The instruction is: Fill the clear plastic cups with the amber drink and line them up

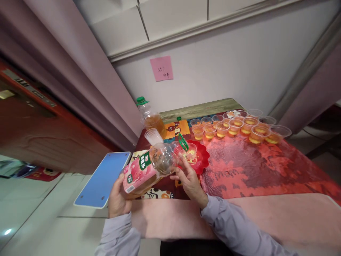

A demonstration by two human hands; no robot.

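A large juice bottle [141, 169] with a pink label lies tilted across both my hands, its neck to the right and lower than its base. My left hand [118, 199] grips the base end. Near the neck, my right hand [189, 177] has its fingers bent against the clear plastic; part of its grip is hidden. A green handle ring [183, 142] sits at the neck. Just beyond the neck, a clear plastic cup [192, 152] stands in a red scalloped dish [204, 160]. Whether liquid is flowing from the mouth I cannot tell.
Several cups of amber drink [222, 129] stand in rows at the back right. A second bottle [154, 122], green-capped, stands behind a stack of clear cups [153, 136]. A loose green cap [179, 118] lies by the wall. A blue board [103, 179] is at the left.
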